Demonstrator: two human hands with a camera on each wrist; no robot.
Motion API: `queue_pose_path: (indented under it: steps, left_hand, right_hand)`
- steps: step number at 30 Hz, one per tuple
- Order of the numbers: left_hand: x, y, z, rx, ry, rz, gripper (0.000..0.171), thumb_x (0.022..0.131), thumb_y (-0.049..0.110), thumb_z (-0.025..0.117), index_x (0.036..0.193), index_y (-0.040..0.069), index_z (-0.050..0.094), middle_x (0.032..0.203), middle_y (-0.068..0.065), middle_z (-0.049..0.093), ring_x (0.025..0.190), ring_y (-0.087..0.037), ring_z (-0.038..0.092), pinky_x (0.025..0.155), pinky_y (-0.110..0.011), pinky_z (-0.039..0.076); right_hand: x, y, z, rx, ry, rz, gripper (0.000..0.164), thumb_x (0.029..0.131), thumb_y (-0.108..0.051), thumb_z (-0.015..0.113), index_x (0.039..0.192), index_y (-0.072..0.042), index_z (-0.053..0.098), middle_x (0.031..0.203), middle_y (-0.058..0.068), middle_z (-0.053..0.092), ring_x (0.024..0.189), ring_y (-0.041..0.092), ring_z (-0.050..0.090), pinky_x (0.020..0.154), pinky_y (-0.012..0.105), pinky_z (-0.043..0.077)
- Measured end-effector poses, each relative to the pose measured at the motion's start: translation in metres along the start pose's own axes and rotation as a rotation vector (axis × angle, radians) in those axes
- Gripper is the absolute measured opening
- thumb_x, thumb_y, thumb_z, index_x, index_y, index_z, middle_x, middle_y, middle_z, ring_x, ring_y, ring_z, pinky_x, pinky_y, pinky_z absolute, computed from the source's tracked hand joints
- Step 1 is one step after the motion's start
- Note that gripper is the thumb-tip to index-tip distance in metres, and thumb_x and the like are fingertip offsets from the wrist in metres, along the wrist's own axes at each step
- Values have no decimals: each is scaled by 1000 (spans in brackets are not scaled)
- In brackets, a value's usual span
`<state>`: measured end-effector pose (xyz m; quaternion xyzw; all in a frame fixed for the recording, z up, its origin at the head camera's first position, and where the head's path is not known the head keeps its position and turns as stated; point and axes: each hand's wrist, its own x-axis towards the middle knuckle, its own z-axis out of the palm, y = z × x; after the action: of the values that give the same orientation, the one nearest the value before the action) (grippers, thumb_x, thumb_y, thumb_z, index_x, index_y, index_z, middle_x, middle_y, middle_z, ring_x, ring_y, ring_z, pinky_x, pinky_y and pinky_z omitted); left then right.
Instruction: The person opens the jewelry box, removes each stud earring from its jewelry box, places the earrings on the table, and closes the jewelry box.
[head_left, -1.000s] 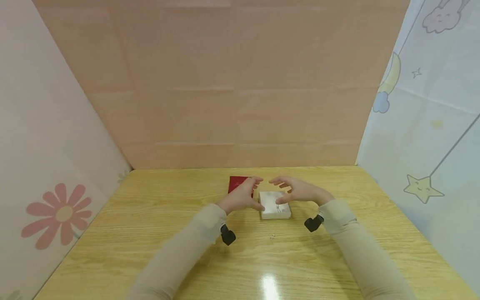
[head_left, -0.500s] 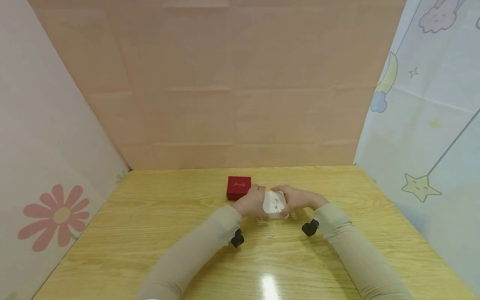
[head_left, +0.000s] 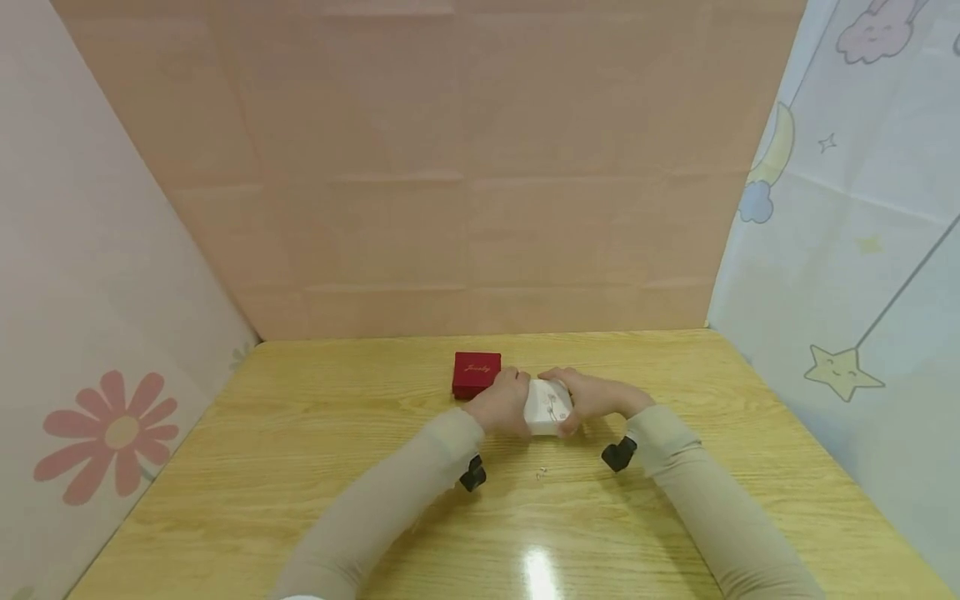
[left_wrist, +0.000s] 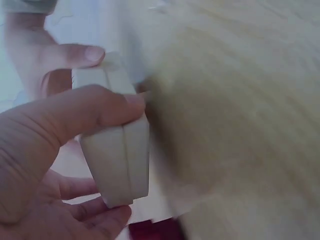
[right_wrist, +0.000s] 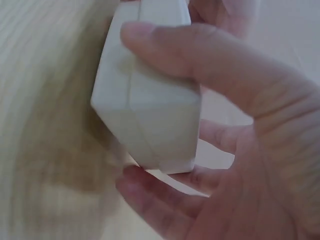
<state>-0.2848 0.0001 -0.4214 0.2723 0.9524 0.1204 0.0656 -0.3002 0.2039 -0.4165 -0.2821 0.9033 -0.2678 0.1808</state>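
A white square box (head_left: 547, 407) with a floral print on its lid is between my two hands. My left hand (head_left: 504, 405) grips its left side, thumb at the front and fingers at the back. From the right, my right hand (head_left: 596, 396) holds it the same way. The left wrist view shows the box's pale side (left_wrist: 114, 165), with a seam running around it. In the right wrist view, my right thumb (right_wrist: 165, 47) presses across that seam on the box's side (right_wrist: 160, 130). Its shadow falls on the table close beneath.
A dark red box (head_left: 476, 372) with gold script on its lid stands just behind my left hand. Some tiny shiny pieces (head_left: 541, 473) lie on the wooden table (head_left: 337, 400) in front of the white box. An upright peach backdrop (head_left: 390, 208) borders the table's far edge.
Both hands have come in from the two sides, from apart above the white box to gripping it. The red box, earlier partly covered by my left hand, shows more fully now.
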Motion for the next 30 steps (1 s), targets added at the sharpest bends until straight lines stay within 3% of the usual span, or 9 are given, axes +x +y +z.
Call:
queue_pose_path:
  steps: [3,9,15,19,23,26,30]
  left_hand:
    - [-9,-5,-16,-88,17,5,88,65,29,88,137,6,43,123,-8,45,106,-19,42,84,-34,50]
    - [-31,-19,-52,-372,87,39,87,69,18,85,141,11,38,129,-11,39,103,-22,45,82,-37,49]
    - [-45,-31,-67,-659,148,119,94,72,5,80,148,9,24,136,-15,35,106,-24,52,81,-34,51]
    - [-52,-32,-65,-932,179,156,100,75,-5,75,150,16,13,142,-15,27,104,-27,58,75,-32,55]
    - [-58,-35,-56,-1151,209,160,106,75,-9,74,149,28,8,145,-11,25,110,-28,56,80,-33,55]
    - [-61,-38,-46,-1269,210,140,109,75,-9,75,149,30,6,147,-10,30,121,-30,52,88,-36,53]
    - [-62,-42,-28,-1351,183,121,104,78,-4,76,151,24,7,147,-10,35,132,-32,45,97,-39,48]
  right_hand:
    - [-4,-13,-8,54,-3,-37,96,70,-17,84,146,0,29,128,15,45,103,26,49,83,36,46]
    - [-7,-51,-33,115,0,-106,92,76,-17,82,147,0,26,136,17,40,110,33,51,84,36,50]
    - [-8,-86,-52,85,33,-151,91,76,-19,83,146,-1,28,135,16,42,112,33,52,88,40,50]
    - [-11,-100,-59,79,64,-182,90,74,-15,84,145,-1,30,135,16,42,113,34,52,88,41,51]
    - [-13,-107,-59,63,74,-189,91,73,-15,85,145,-3,31,136,14,43,112,32,53,90,40,50]
    - [-13,-109,-55,69,67,-191,90,72,-15,85,145,-3,31,136,13,43,111,31,53,90,41,50]
    - [-13,-105,-46,95,52,-183,90,72,-15,84,144,-3,32,135,13,42,109,29,52,91,41,49]
